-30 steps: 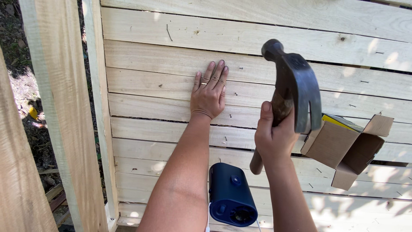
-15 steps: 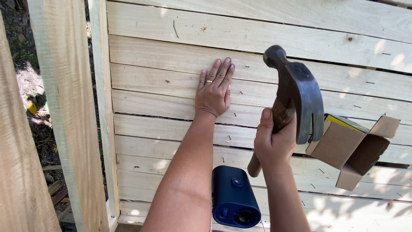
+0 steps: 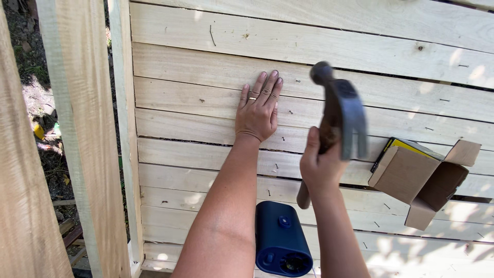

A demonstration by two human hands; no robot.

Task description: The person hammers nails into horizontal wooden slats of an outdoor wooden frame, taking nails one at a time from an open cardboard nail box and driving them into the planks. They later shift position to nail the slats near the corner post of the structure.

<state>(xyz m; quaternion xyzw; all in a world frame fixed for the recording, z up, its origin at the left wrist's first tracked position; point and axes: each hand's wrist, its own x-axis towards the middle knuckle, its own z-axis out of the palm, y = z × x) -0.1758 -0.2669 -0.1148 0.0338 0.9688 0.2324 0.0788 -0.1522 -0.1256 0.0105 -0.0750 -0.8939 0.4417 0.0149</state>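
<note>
Open cardboard box (image 3: 411, 180), dark blue speaker (image 3: 280, 239).

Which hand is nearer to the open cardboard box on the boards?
Right. The right hand, gripping the hammer, is just left of the cardboard box, not touching it. The left hand lies flat on the wooden boards, farther left and higher.

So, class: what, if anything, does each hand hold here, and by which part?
The right hand holds a hammer by its wooden handle, just below the metal head. The left hand holds nothing; it lies flat on the pale wooden boards.
</note>
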